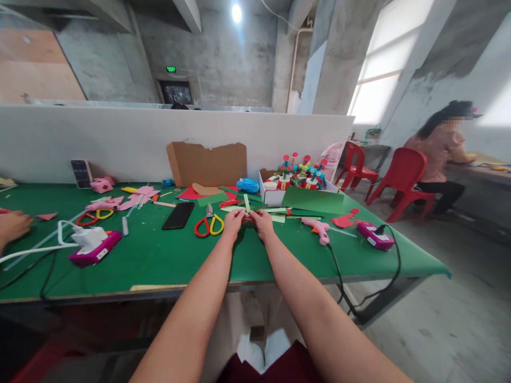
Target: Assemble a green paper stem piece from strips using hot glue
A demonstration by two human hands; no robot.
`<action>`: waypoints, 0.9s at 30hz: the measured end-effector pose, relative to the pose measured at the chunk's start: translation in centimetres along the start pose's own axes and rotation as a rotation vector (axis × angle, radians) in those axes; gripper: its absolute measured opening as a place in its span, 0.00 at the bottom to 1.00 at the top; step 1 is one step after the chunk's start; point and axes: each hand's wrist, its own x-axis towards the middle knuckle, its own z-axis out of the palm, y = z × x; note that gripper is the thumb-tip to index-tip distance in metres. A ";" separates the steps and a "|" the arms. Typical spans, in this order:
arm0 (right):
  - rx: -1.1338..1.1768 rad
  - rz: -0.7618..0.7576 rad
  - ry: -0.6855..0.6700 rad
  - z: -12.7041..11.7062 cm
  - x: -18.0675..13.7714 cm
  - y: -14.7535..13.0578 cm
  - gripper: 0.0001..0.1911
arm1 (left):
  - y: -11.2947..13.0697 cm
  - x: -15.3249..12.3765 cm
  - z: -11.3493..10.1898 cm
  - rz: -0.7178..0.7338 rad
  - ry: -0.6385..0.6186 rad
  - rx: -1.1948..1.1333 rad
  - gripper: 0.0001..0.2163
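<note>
Head view: left hand [233,221] and right hand [262,222] met over the green table [159,260], fingers of both pinched on a small red-and-green paper piece [248,215]. Scissors [208,224] lay just left; pink glue gun [317,229] lay to the right.

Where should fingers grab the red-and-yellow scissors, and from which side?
Take the scissors by the two handle loops, coming from above on the near side. They lie flat on the green table, loops toward the person, blades pointing away; left hand is nearest.
</note>
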 end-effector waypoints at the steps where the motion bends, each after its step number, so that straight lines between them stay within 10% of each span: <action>1: 0.009 -0.001 0.012 0.0 0.1 0.0 0.15 | 0.0 0.0 0.0 0.002 -0.003 0.005 0.13; 27: -0.151 -0.066 0.022 0.0 0.1 0.4 0.10 | -0.1 -0.1 0.2 0.053 0.046 0.053 0.11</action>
